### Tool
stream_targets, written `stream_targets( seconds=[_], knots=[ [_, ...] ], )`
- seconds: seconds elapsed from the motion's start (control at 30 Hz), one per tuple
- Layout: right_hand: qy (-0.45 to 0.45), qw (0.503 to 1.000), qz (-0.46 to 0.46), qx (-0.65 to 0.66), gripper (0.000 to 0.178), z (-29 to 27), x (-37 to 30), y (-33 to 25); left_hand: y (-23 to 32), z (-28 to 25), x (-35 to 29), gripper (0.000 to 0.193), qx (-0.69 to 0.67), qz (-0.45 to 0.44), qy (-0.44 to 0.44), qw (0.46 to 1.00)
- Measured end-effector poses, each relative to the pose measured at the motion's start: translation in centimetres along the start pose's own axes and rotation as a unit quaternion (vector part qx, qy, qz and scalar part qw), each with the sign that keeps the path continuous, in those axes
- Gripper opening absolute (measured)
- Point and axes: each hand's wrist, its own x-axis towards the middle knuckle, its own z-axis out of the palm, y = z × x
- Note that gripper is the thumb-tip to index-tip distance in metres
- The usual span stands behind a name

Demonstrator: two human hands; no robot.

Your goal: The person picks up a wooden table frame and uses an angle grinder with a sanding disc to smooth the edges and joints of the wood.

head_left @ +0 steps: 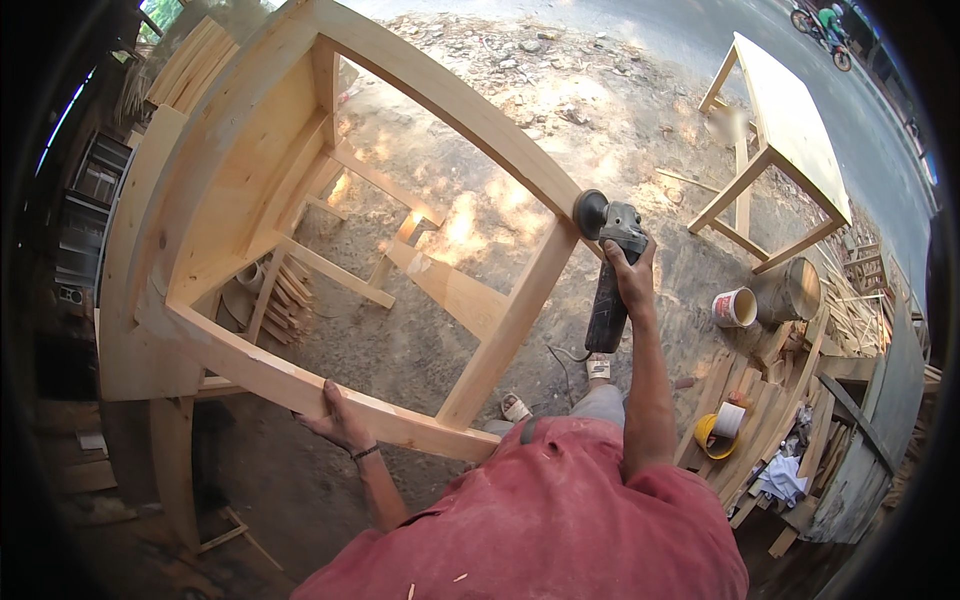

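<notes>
My right hand [630, 275] is wrapped round the dark body of an angle grinder [608, 300]. Its round disc [590, 214] meets the outer edge of a pale wooden frame [450, 100], close to the corner where a crossbar [512, 320] joins. With my left hand [343, 425] I grip the frame's near rail [300, 375], the thumb over its top and the fingers on the underside, partly hidden. At the frame's far left end stands a solid wooden panel [235, 170]. The grinder's cord [562, 352] hangs down by my feet.
A wooden table [790, 110] stands at the far right, before a road [620, 25] with a motorbike [825, 30]. Nearer are a white bucket [735, 308], a metal drum [790, 290], planks [765, 430] and a yellow roll-shaped thing [716, 437]. Stacked wood pieces [285, 300] lie beneath the frame.
</notes>
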Motion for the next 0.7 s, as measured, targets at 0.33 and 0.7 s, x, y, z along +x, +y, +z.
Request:
stream_targets(
  seconds=[0.33,0.7],
  knots=[
    [0.024,0.999,0.028,0.026,0.08,-3.3,-1.0,4.6,0.4,-0.2,0.0,0.076,0.039,-0.059,-0.005,0.997],
    [0.057,0.996,0.067,-0.005,0.087,-5.4,-0.3,6.4,1.2,0.2,-0.2,0.074,0.043,-0.047,0.005,0.998]
  ],
)
